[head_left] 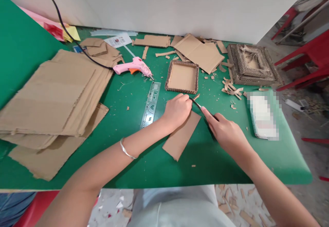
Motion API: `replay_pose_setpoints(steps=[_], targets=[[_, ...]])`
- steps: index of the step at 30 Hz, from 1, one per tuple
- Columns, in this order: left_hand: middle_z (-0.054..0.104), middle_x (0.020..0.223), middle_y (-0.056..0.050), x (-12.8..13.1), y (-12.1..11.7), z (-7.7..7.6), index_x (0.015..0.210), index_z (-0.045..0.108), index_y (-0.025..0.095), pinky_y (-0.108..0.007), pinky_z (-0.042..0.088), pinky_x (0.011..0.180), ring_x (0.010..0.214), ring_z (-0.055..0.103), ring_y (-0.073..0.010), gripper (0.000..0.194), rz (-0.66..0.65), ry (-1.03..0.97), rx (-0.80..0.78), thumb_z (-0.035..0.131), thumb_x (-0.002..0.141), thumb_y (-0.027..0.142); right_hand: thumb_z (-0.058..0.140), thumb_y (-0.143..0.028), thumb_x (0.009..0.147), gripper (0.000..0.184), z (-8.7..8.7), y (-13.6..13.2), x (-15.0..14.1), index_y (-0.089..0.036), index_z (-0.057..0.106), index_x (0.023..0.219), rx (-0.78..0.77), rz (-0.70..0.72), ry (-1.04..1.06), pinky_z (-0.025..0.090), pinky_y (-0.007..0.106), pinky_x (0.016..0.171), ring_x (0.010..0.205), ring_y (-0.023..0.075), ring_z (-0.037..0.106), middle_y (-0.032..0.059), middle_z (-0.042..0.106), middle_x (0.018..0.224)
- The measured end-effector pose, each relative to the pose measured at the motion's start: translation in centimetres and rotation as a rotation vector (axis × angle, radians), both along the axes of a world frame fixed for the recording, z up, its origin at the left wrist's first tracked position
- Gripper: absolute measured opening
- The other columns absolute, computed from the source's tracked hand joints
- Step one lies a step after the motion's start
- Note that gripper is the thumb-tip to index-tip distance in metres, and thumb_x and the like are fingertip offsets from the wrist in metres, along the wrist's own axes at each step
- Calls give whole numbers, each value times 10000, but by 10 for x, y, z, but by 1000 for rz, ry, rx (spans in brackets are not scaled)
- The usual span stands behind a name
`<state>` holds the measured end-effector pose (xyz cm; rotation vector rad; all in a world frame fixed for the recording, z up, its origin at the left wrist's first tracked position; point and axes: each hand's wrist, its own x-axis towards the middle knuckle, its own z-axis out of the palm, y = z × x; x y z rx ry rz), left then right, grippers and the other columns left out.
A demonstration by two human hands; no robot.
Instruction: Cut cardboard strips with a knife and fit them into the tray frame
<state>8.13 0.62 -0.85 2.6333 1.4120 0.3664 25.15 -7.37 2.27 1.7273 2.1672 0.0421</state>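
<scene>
My left hand (177, 109) is curled into a fist, pressing down on the top end of a brown cardboard strip (181, 136) that lies on the green table (144, 165). My right hand (223, 129) is closed round a dark thin cutting tool (196, 103), index finger stretched along it, its tip at the strip's upper right corner beside my left hand's fingers. A square cardboard tray (182, 77) with corrugated walls sits just beyond both hands.
A metal ruler (151, 104) lies left of my left hand. A pink glue gun (133, 66) with a black cord rests behind it. Large cardboard sheets (51, 96) are stacked at left; a layered cardboard frame (253, 66), scraps and a phone (262, 117) lie at right.
</scene>
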Motion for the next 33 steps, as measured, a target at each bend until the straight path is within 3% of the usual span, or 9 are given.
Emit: replay_pose_setpoints(steps=[7, 11, 16, 21, 24, 27, 30, 33], targets=[[625, 802, -64, 2, -3, -1, 748, 660, 145, -280, 363, 585, 826, 552, -188, 297, -1, -26, -9, 445, 947, 191, 366, -137, 927, 624, 2, -6, 4, -269, 199, 1513, -8, 35, -13, 378, 236, 452, 586, 137, 600, 43, 575, 886], [622, 796, -70, 4, -4, -4, 741, 661, 141, -283, 373, 595, 829, 556, -192, 312, -4, -31, 22, 431, 948, 184, 384, -152, 919, 626, 3, -8, -2, -265, 215, 1510, -48, -20, -59, 396, 237, 444, 582, 148, 609, 54, 576, 894], [653, 786, -64, -13, 4, -2, 755, 701, 152, -273, 399, 625, 752, 580, -169, 263, 109, -188, -33, 500, 918, 201, 383, -182, 937, 586, 5, -17, 14, -280, 249, 1499, -20, 11, 34, 400, 234, 459, 555, 126, 582, 34, 575, 865], [707, 749, -30, -39, 37, 21, 759, 721, 175, -254, 410, 615, 661, 590, -138, 218, 68, -549, -155, 591, 872, 310, 298, -306, 986, 481, 17, -23, 41, -298, 337, 1466, 50, 14, 247, 429, 238, 528, 616, 126, 581, 28, 567, 838], [717, 753, -37, -36, 68, 45, 762, 731, 163, -259, 396, 613, 668, 587, -143, 199, 37, -563, -119, 634, 843, 316, 321, -264, 964, 505, 16, -19, 47, -284, 331, 1468, 130, -19, 215, 431, 258, 514, 608, 126, 559, 51, 570, 952], [728, 829, -63, -17, 97, 60, 839, 746, 145, -275, 405, 676, 744, 606, -160, 132, -74, -483, -83, 665, 819, 247, 376, -220, 930, 526, 5, -13, 47, -272, 361, 1453, 161, -31, 153, 463, 272, 561, 681, 142, 571, 70, 550, 1038], [737, 857, -72, 2, 117, 56, 855, 755, 146, -286, 432, 733, 785, 638, -173, 130, -220, -337, -126, 633, 829, 185, 400, -199, 914, 544, -6, -8, 46, -263, 362, 1453, 182, -30, 143, 487, 285, 641, 769, 163, 578, 82, 530, 1060], [746, 856, -71, 9, 125, 41, 848, 759, 152, -292, 455, 771, 826, 663, -185, 137, -317, -182, -165, 623, 825, 157, 397, -196, 912, 550, -13, -7, 46, -277, 354, 1454, 190, -39, 160, 487, 285, 644, 788, 170, 573, 84, 516, 1071]])
